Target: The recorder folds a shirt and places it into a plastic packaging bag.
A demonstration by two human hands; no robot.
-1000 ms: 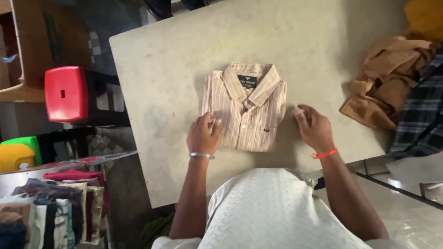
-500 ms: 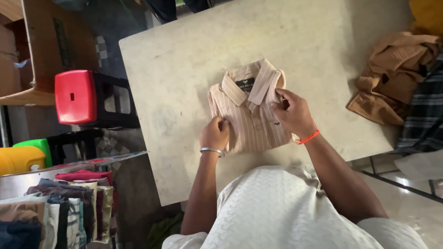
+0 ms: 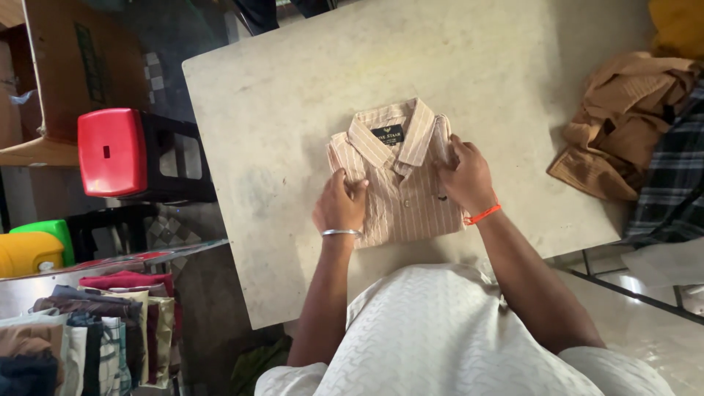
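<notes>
1. At the far left a red stool [image 3: 111, 152] stands on the floor beside the table, with a yellow and green container [image 3: 31, 248] below it and a stack of folded clothes [image 3: 88, 330] in the lower left corner.
2. The pale table [image 3: 293, 88] fills the middle — its top is scuffed and stained.
3. Your left hand [image 3: 339, 205] lies on the left edge of the folded striped shirt [image 3: 400, 183], fingers curled over the edge and gripping the cloth; a silver bangle sits on that wrist.
4. The shirt lies flat near the middle of the table, just in front of you, collar pointing away and its dark label showing.
5. Your right hand [image 3: 463, 176] grasps the shirt's right side near the shoulder, thumb on top — an orange thread circles the wrist.
6. At the far right lies a crumpled brown garment [image 3: 623, 125], touching a dark plaid cloth [image 3: 671, 183].
</notes>
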